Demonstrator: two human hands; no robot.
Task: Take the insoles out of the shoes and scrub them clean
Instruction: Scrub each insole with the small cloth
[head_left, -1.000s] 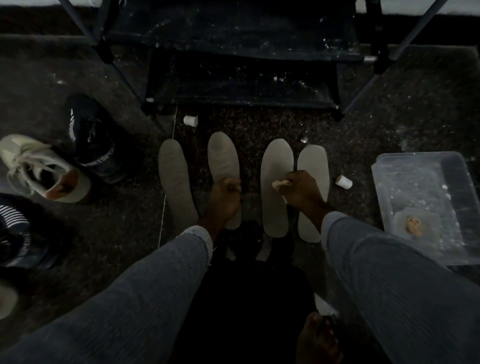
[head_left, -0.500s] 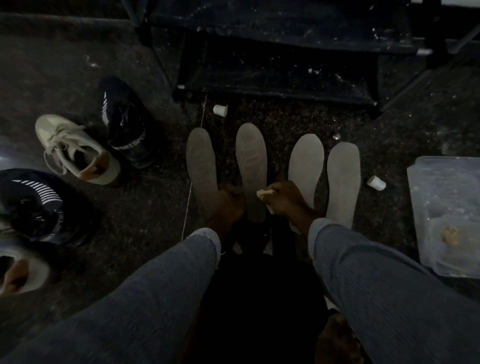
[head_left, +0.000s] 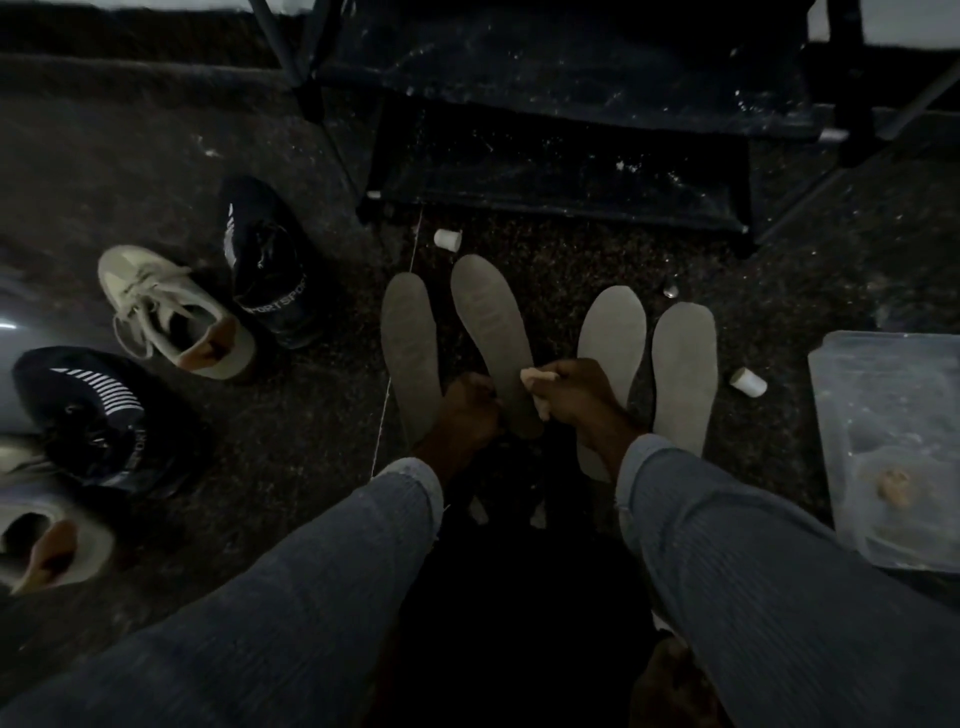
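Both hands work low on one insole; left hand pins its heel end, fingers curled, grip unclear in the dark; right hand closed round a pale scrubber at the insole's edge; three more insoles lie just beside the hands, L & R. Probably light, thin, floppy; likely best held flat at the heel, else it slides or buckles.

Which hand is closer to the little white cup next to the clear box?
The right hand. It sits a couple of insoles away from the little white cup, holding a pale scrubber. The left hand is farther off, on the second insole from the left.
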